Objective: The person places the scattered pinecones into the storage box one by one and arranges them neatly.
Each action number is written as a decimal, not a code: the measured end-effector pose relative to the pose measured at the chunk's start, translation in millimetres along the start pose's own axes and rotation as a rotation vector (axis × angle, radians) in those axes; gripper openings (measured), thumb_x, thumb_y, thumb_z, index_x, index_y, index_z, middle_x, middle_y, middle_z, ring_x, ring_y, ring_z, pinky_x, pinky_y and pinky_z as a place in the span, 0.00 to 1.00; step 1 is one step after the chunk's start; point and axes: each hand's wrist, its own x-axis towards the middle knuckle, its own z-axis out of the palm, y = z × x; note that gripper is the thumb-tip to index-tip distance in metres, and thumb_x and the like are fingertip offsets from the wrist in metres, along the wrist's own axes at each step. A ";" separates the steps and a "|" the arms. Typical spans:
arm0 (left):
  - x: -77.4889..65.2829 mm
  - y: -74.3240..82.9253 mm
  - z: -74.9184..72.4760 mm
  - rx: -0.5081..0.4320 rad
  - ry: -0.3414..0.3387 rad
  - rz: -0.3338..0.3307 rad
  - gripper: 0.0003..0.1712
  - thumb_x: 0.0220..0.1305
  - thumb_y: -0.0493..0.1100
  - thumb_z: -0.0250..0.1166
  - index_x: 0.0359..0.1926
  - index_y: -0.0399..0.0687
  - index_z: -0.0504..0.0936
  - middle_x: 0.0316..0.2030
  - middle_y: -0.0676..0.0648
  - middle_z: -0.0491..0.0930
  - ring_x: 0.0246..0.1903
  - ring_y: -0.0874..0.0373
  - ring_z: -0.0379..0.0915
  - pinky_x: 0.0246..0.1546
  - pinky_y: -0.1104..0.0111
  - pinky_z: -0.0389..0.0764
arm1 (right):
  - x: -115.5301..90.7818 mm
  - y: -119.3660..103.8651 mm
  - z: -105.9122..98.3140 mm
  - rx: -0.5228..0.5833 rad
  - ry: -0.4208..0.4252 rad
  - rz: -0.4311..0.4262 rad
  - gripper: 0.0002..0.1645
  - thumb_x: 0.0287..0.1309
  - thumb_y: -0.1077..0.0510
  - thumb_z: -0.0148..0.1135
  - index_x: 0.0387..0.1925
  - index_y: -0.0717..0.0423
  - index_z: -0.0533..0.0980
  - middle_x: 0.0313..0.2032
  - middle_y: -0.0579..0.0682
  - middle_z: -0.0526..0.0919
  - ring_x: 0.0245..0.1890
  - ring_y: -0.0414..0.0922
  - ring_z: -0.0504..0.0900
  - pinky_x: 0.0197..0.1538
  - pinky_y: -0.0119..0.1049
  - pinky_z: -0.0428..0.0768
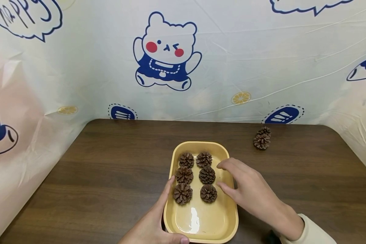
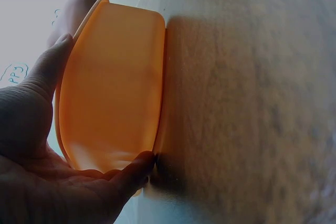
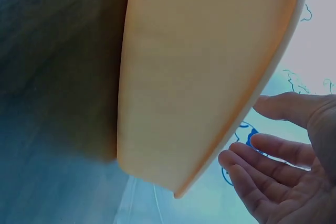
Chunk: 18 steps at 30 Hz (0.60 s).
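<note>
A yellow rectangular tray (image 1: 215,218) sits on the table, holding brown pine cones (image 1: 207,175) in two columns of three towards its far end. My left hand (image 1: 157,217) grips the tray at its near left corner, thumb by the front rim and fingers along the left side. In the left wrist view that hand (image 2: 47,150) spans the tray's outer wall (image 2: 113,87). My right hand (image 1: 251,189) hovers over the right rim, thumb and fingers apart beside the right column, holding nothing. The right wrist view shows its fingers (image 3: 273,156) loosely bent near the rim; the tray wall hides the cones there.
Two more pine cones (image 1: 262,139) lie close together at the back right of the brown wooden table (image 1: 109,176). A printed cloth (image 1: 225,51) with a bear drawing hangs behind the table and along both sides.
</note>
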 end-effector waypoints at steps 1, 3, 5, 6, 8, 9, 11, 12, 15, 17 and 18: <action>0.0 0.0 0.1 -0.007 -0.002 -0.004 0.80 0.50 0.45 0.85 0.84 0.76 0.32 0.82 0.37 0.48 0.61 0.59 0.74 0.59 0.79 0.71 | 0.4 0.5 -0.3 -0.002 0.011 -0.003 0.25 0.47 0.61 0.84 0.47 0.53 0.82 0.46 0.45 0.87 0.46 0.42 0.86 0.47 0.42 0.86; 0.1 -0.1 0.1 -0.022 -0.006 -0.008 0.80 0.51 0.44 0.85 0.84 0.76 0.32 0.82 0.37 0.48 0.61 0.58 0.74 0.58 0.79 0.72 | 1.2 2.2 -0.6 0.000 0.030 -0.010 0.25 0.46 0.62 0.84 0.47 0.54 0.82 0.46 0.45 0.87 0.46 0.42 0.86 0.47 0.42 0.86; 0.4 -0.2 -0.1 -0.025 -0.009 -0.001 0.80 0.51 0.44 0.85 0.84 0.76 0.31 0.82 0.37 0.47 0.61 0.58 0.74 0.58 0.79 0.72 | 2.1 4.0 -1.0 0.002 0.044 -0.014 0.26 0.45 0.63 0.84 0.47 0.54 0.82 0.46 0.45 0.87 0.45 0.42 0.86 0.46 0.42 0.86; 0.4 -0.3 -0.2 -0.020 -0.009 0.006 0.80 0.51 0.44 0.85 0.84 0.76 0.31 0.82 0.37 0.47 0.62 0.59 0.74 0.59 0.79 0.72 | 2.5 4.9 -1.3 0.004 0.050 -0.014 0.26 0.45 0.63 0.84 0.47 0.55 0.82 0.46 0.46 0.87 0.45 0.42 0.86 0.46 0.42 0.86; 0.7 -0.5 -0.5 -0.006 -0.006 0.017 0.80 0.51 0.44 0.85 0.84 0.75 0.31 0.82 0.37 0.48 0.62 0.60 0.73 0.59 0.79 0.71 | 3.4 6.6 -2.1 0.006 0.059 -0.012 0.26 0.44 0.64 0.84 0.47 0.55 0.82 0.46 0.46 0.87 0.45 0.43 0.86 0.47 0.43 0.86; 0.7 -0.6 -0.6 0.000 -0.005 0.021 0.80 0.51 0.44 0.85 0.84 0.75 0.31 0.82 0.37 0.48 0.62 0.61 0.72 0.60 0.79 0.71 | 3.8 7.5 -2.7 0.006 0.062 -0.008 0.26 0.44 0.64 0.84 0.47 0.55 0.82 0.46 0.47 0.87 0.45 0.43 0.86 0.47 0.43 0.86; 0.6 -0.7 -0.7 0.007 -0.001 0.021 0.80 0.50 0.44 0.86 0.84 0.75 0.32 0.82 0.37 0.48 0.62 0.61 0.72 0.60 0.80 0.70 | 4.4 9.1 -3.9 0.006 0.069 0.003 0.26 0.44 0.64 0.84 0.47 0.55 0.82 0.46 0.47 0.87 0.45 0.44 0.86 0.47 0.44 0.86; 0.6 -0.7 -0.7 0.007 -0.001 0.020 0.80 0.50 0.44 0.86 0.84 0.75 0.32 0.82 0.37 0.48 0.63 0.62 0.72 0.60 0.80 0.70 | 4.6 9.9 -4.6 0.006 0.074 0.007 0.26 0.44 0.65 0.84 0.47 0.56 0.82 0.46 0.47 0.87 0.46 0.44 0.86 0.48 0.44 0.86; 0.7 -1.0 -0.7 0.000 -0.001 0.016 0.80 0.50 0.44 0.86 0.84 0.76 0.32 0.82 0.37 0.47 0.62 0.61 0.72 0.60 0.80 0.70 | 5.5 12.9 -6.7 0.007 0.087 0.018 0.26 0.44 0.65 0.84 0.47 0.57 0.82 0.46 0.48 0.87 0.45 0.45 0.86 0.47 0.45 0.86; 0.9 -1.3 -0.8 -0.004 -0.003 0.021 0.80 0.50 0.44 0.85 0.84 0.75 0.32 0.82 0.37 0.46 0.63 0.61 0.71 0.60 0.80 0.70 | 6.4 15.4 -8.2 0.005 0.097 0.023 0.25 0.45 0.66 0.83 0.47 0.58 0.82 0.45 0.48 0.87 0.45 0.45 0.86 0.47 0.45 0.86; 1.0 -1.5 -0.9 -0.009 -0.006 0.025 0.80 0.51 0.44 0.85 0.84 0.75 0.32 0.82 0.37 0.46 0.63 0.61 0.72 0.60 0.80 0.70 | 6.9 16.9 -8.9 0.003 0.103 0.027 0.25 0.44 0.66 0.83 0.47 0.58 0.83 0.45 0.48 0.87 0.45 0.45 0.86 0.47 0.46 0.86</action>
